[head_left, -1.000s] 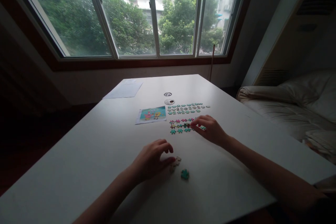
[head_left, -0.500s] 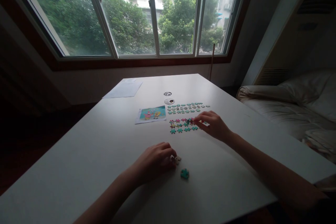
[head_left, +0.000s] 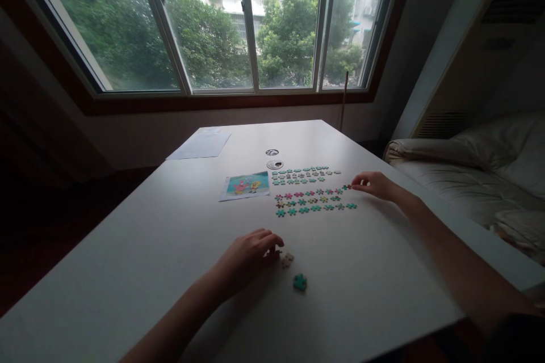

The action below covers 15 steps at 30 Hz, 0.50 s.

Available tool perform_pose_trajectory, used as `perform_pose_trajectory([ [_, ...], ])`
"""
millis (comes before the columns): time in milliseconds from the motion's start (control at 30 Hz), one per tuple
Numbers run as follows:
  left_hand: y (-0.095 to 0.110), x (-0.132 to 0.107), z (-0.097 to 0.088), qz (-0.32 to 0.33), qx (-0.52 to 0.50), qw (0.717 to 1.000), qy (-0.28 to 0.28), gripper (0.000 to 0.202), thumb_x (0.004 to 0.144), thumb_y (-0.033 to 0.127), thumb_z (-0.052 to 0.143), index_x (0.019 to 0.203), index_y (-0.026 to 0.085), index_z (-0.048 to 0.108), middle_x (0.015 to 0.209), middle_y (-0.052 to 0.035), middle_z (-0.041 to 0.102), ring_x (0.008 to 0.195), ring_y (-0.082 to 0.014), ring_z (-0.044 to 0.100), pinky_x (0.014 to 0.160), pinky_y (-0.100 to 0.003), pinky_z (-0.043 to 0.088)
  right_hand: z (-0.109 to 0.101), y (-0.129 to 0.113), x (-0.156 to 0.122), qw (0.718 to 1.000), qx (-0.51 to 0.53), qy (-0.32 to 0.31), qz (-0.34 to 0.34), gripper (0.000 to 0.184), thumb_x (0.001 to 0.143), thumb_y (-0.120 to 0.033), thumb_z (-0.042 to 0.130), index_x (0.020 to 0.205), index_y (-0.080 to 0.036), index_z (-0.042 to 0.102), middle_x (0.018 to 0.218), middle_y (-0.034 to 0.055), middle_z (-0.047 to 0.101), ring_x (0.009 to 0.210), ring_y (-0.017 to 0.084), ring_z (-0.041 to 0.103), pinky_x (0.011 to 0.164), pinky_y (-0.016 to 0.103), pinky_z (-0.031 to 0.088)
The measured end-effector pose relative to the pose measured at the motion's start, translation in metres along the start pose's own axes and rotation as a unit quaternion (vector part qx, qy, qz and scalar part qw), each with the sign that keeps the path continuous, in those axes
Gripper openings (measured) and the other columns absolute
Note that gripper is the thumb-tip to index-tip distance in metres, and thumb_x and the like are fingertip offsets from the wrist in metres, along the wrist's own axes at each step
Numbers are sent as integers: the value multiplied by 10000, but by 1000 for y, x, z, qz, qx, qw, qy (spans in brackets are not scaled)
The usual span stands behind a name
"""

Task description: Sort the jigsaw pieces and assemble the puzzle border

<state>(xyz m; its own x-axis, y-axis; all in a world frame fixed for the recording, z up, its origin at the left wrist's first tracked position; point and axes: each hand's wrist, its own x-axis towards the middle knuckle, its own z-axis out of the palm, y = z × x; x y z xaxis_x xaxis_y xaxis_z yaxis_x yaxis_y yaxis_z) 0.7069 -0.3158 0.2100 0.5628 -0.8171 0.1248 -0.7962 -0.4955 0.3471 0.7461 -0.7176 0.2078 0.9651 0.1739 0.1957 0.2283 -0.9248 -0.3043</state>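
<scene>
At the right end of a row of puzzle pieces (head_left: 319, 191), my right hand (head_left: 375, 186) pinches a dark puzzle piece (head_left: 347, 187) at table level. My left hand (head_left: 252, 255) rests low over the table nearer to me, its fingers curled. A small dark puzzle piece (head_left: 278, 251) seems to sit between its thumb and index finger, partly hidden. Just right of those fingertips lie pale, face-down puzzle pieces (head_left: 287, 261). A small teal puzzle stack (head_left: 300, 282) is closer to me. Farther back stand more rows of teal pieces (head_left: 298, 176).
A cartoon picture sheet (head_left: 247, 185) lies left of the rows on the white table (head_left: 170, 238). Two round inserts (head_left: 275, 164) sit behind it. A paper sheet (head_left: 200, 144) is at the far left corner. A pale sofa (head_left: 468, 164) stands right of the table.
My right hand has moved right and slightly away, from over the rows to the end of one, uncovering pieces. My left hand has lifted slightly off the pale pieces.
</scene>
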Motion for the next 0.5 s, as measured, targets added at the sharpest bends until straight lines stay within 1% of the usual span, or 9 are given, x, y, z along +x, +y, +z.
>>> perform_pose_trajectory([
  [100,-3,0,1,-9,11,1000,17,89,817,135,491,826,178,569,818,-28,606,739,-152,549,633,-232,424,3,9,-1,998,0,-34,47,260,748,-395,530,805,-185,673,743,37,659,667,166,576,615,254,411],
  [200,-4,-1,0,-2,13,1000,20,91,823,149,501,793,188,578,830,-22,602,769,-155,539,650,-235,420,5,10,-1,997,6,-52,63,277,740,-417,532,814,-192,676,775,35,666,695,172,578,618,253,406],
  [300,-5,-2,-3,17,8,1000,2,96,836,191,509,829,214,602,859,-18,603,798,-160,534,673,-243,421,6,9,-1,996,6,-54,68,286,737,-429,532,810,-193,677,779,36,666,698,175,574,617,254,405],
  [400,-6,-2,-8,23,4,999,-21,89,812,255,561,881,236,613,887,-17,602,830,-175,528,699,-261,429,5,8,-1,996,3,-53,69,286,737,-429,533,805,-190,675,779,38,664,699,174,572,621,253,408],
  [500,-9,-4,-13,12,9,1000,-19,193,775,301,607,956,237,600,944,-28,597,875,-196,519,732,-290,436,5,9,-1,996,0,-52,66,285,740,-428,531,806,-190,674,784,38,663,699,172,572,622,252,410],
])
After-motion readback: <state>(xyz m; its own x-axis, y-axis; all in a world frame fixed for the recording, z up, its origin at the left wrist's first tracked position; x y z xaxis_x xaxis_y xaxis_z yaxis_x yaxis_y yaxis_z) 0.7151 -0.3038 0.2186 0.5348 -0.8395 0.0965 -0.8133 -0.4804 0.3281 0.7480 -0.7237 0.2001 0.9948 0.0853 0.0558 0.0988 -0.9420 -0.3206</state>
